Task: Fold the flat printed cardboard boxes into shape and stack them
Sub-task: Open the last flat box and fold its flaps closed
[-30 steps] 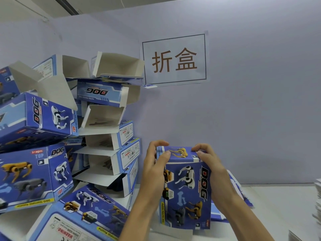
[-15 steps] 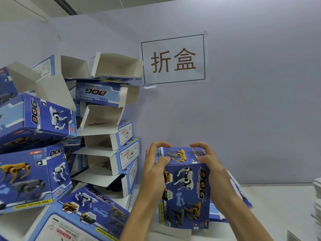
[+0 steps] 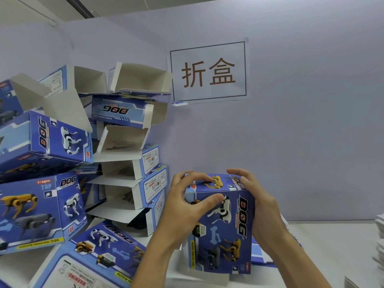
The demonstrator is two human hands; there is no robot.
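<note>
A blue printed box (image 3: pixel 224 235) with robot dogs and the word DOG stands upright on the white table (image 3: pixel 332 246), folded into shape. My left hand (image 3: pixel 185 202) grips its upper left corner, fingers curled over the top flap and thumb on the front face. My right hand (image 3: pixel 259 204) grips the upper right edge, fingers bent over the top. Flat blue boxes (image 3: pixel 259 254) lie under and behind it on the right.
A leaning pile of folded blue boxes (image 3: pixel 124 163), several with open white flaps, fills the left side up to the wall. More boxes (image 3: pixel 95 258) lie at the lower left. A paper sign (image 3: pixel 207 72) hangs on the wall. White sheet stacks (image 3: pixel 379 231) sit at the right edge.
Both hands have shifted slightly on the box top, pressing the top flap down. The box stays upright in the same place.
</note>
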